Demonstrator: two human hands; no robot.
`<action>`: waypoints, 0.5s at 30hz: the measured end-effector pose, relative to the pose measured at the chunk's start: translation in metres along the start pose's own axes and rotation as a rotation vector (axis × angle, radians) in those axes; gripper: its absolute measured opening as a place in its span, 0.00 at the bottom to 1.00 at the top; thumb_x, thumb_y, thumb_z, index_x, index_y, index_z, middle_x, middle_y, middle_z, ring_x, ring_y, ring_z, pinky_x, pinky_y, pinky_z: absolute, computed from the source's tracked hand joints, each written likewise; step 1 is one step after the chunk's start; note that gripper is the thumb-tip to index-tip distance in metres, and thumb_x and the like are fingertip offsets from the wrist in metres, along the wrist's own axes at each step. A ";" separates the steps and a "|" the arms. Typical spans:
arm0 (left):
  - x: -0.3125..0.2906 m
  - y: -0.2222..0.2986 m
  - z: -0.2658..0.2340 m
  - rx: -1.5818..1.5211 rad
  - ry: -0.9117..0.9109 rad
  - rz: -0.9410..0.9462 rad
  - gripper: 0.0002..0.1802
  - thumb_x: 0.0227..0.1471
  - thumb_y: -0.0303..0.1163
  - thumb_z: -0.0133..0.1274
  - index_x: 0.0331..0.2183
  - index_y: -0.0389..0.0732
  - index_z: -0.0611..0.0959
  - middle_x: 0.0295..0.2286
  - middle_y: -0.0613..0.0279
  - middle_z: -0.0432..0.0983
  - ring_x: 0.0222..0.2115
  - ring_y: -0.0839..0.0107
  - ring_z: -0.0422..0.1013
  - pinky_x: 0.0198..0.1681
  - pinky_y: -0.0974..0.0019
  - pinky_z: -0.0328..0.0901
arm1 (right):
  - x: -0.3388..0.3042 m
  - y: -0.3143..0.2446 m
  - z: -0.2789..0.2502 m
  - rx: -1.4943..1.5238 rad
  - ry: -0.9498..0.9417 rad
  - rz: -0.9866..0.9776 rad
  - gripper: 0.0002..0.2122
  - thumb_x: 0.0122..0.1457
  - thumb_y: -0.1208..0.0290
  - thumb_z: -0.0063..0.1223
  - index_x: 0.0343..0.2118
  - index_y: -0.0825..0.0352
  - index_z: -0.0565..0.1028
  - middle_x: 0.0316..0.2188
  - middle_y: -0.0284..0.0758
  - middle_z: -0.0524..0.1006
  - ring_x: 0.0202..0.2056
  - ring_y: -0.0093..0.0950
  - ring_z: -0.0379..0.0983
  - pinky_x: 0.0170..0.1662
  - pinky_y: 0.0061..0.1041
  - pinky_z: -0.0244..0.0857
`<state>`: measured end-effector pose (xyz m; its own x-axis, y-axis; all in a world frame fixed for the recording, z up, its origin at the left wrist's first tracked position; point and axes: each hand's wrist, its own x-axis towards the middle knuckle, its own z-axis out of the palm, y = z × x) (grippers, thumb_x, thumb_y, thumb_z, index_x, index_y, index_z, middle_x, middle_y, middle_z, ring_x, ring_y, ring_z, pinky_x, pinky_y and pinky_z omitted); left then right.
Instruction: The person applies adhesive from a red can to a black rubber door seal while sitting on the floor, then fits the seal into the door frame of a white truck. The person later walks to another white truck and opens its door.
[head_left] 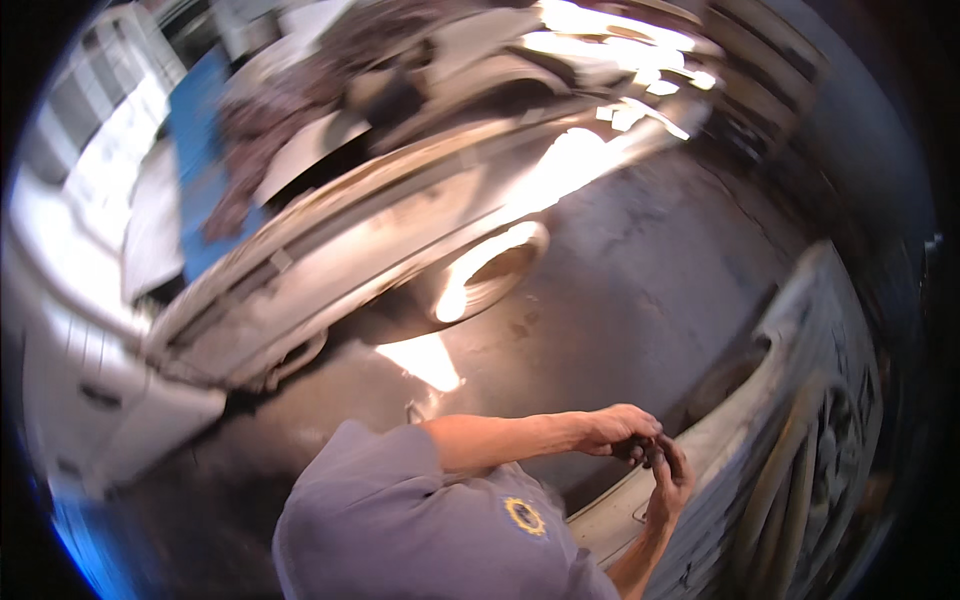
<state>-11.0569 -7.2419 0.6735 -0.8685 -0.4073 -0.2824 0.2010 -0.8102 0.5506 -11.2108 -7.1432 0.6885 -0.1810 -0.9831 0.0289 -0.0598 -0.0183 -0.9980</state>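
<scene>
Both hands meet at the lower right, above the edge of a long pale panel [715, 435]. My left hand [615, 428] has its fingers curled inward, their tips dark. Against it, my right hand [672, 478] is raised with thumb and fingers bent together in a pinch. The fingertips of the two hands touch or nearly touch. Whatever small thing lies between them, if any, is hidden and blurred.
Thick pale curved tubes [790, 490] lie right of my right hand. Across the dark floor [640, 260] stands a long, light-coloured bodywork-like piece [350, 240], with a pale ring [530, 240] beside it. A blue sheet [198, 130] and brownish crumpled material [265, 130] are at the far left.
</scene>
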 end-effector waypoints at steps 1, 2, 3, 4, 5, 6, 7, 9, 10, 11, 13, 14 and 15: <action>0.016 0.014 0.001 -0.009 -0.071 -0.019 0.08 0.58 0.32 0.45 0.33 0.38 0.74 0.26 0.65 0.68 0.24 0.75 0.68 0.27 0.70 0.67 | 0.018 -0.001 -0.012 0.098 -0.017 0.013 0.11 0.56 0.78 0.51 0.42 0.74 0.74 0.35 0.34 0.75 0.36 0.23 0.70 0.41 0.21 0.64; 0.031 0.026 0.004 -0.037 -0.092 -0.051 0.09 0.58 0.33 0.45 0.33 0.38 0.74 0.26 0.65 0.67 0.25 0.75 0.68 0.28 0.68 0.67 | 0.038 -0.003 -0.025 0.200 -0.050 0.010 0.11 0.55 0.78 0.52 0.41 0.74 0.75 0.34 0.34 0.75 0.36 0.22 0.70 0.40 0.21 0.64; 0.047 0.038 0.003 -0.071 -0.114 -0.067 0.09 0.59 0.34 0.45 0.33 0.38 0.74 0.26 0.66 0.67 0.25 0.74 0.67 0.30 0.67 0.67 | 0.058 -0.001 -0.035 0.282 -0.046 0.010 0.11 0.55 0.78 0.52 0.41 0.74 0.75 0.34 0.34 0.75 0.35 0.22 0.71 0.39 0.21 0.65; 0.065 0.051 0.000 -0.117 -0.135 -0.071 0.10 0.59 0.35 0.45 0.34 0.38 0.74 0.26 0.66 0.66 0.26 0.74 0.67 0.31 0.66 0.66 | 0.081 0.005 -0.043 0.358 -0.052 0.008 0.11 0.54 0.78 0.53 0.40 0.73 0.75 0.34 0.34 0.75 0.34 0.22 0.71 0.38 0.21 0.65; 0.085 0.065 -0.005 -0.127 -0.119 -0.068 0.12 0.60 0.38 0.44 0.34 0.38 0.74 0.25 0.67 0.64 0.26 0.74 0.65 0.32 0.64 0.65 | 0.105 0.011 -0.050 0.430 -0.059 0.014 0.11 0.54 0.78 0.53 0.40 0.73 0.75 0.34 0.34 0.75 0.34 0.22 0.71 0.37 0.20 0.65; 0.108 0.079 -0.012 -0.148 -0.099 -0.085 0.12 0.60 0.38 0.44 0.34 0.39 0.74 0.25 0.68 0.64 0.26 0.74 0.64 0.32 0.64 0.65 | 0.129 0.021 -0.057 0.520 -0.014 0.042 0.11 0.53 0.78 0.54 0.40 0.73 0.75 0.34 0.34 0.75 0.33 0.23 0.72 0.36 0.21 0.65; 0.133 0.093 -0.020 -0.171 -0.078 -0.098 0.11 0.60 0.37 0.44 0.34 0.39 0.74 0.25 0.68 0.64 0.26 0.74 0.64 0.32 0.64 0.65 | 0.154 0.031 -0.065 0.606 0.037 0.072 0.10 0.53 0.78 0.54 0.39 0.73 0.75 0.34 0.34 0.75 0.32 0.23 0.72 0.36 0.21 0.66; 0.190 0.121 -0.036 -0.198 -0.031 -0.093 0.10 0.61 0.37 0.42 0.30 0.42 0.71 0.21 0.70 0.62 0.22 0.74 0.64 0.31 0.63 0.67 | 0.206 0.053 -0.084 0.761 0.136 0.125 0.09 0.52 0.79 0.55 0.37 0.71 0.75 0.32 0.35 0.75 0.29 0.24 0.72 0.34 0.23 0.67; 0.224 0.141 -0.045 -0.203 0.005 -0.104 0.11 0.61 0.37 0.42 0.29 0.42 0.70 0.21 0.70 0.61 0.22 0.74 0.63 0.30 0.63 0.67 | 0.238 0.063 -0.100 0.754 0.171 0.114 0.09 0.52 0.79 0.55 0.37 0.71 0.74 0.32 0.34 0.75 0.29 0.24 0.72 0.34 0.24 0.67; 0.258 0.159 -0.052 -0.223 0.024 -0.107 0.12 0.61 0.38 0.42 0.27 0.43 0.70 0.20 0.70 0.61 0.21 0.74 0.63 0.30 0.63 0.66 | 0.268 0.071 -0.118 0.754 0.196 0.106 0.09 0.51 0.79 0.55 0.36 0.71 0.74 0.31 0.34 0.75 0.29 0.24 0.72 0.34 0.24 0.68; 0.326 0.197 -0.061 -0.210 0.110 -0.063 0.16 0.61 0.40 0.42 0.23 0.44 0.66 0.18 0.69 0.59 0.19 0.73 0.60 0.27 0.63 0.64 | 0.331 0.080 -0.160 0.654 0.263 0.115 0.06 0.50 0.79 0.56 0.32 0.68 0.72 0.29 0.33 0.73 0.27 0.24 0.70 0.34 0.25 0.68; 0.358 0.219 -0.064 -0.142 0.192 -0.040 0.16 0.60 0.40 0.41 0.23 0.44 0.66 0.19 0.69 0.57 0.20 0.72 0.58 0.28 0.64 0.62 | 0.368 0.080 -0.183 0.608 0.300 0.089 0.06 0.50 0.80 0.55 0.31 0.68 0.71 0.28 0.33 0.72 0.27 0.24 0.69 0.34 0.25 0.68; 0.391 0.243 -0.065 -0.128 0.194 -0.031 0.16 0.60 0.40 0.42 0.22 0.44 0.65 0.18 0.68 0.57 0.20 0.72 0.59 0.28 0.64 0.62 | 0.405 0.078 -0.206 0.573 0.322 0.061 0.06 0.50 0.80 0.55 0.30 0.67 0.70 0.28 0.32 0.71 0.26 0.24 0.69 0.34 0.25 0.68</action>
<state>-11.3180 -7.6255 0.6460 -0.7742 -0.4448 -0.4502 0.2419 -0.8653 0.4389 -11.4915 -7.5051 0.6337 -0.4574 -0.8834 -0.1020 0.4755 -0.1461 -0.8675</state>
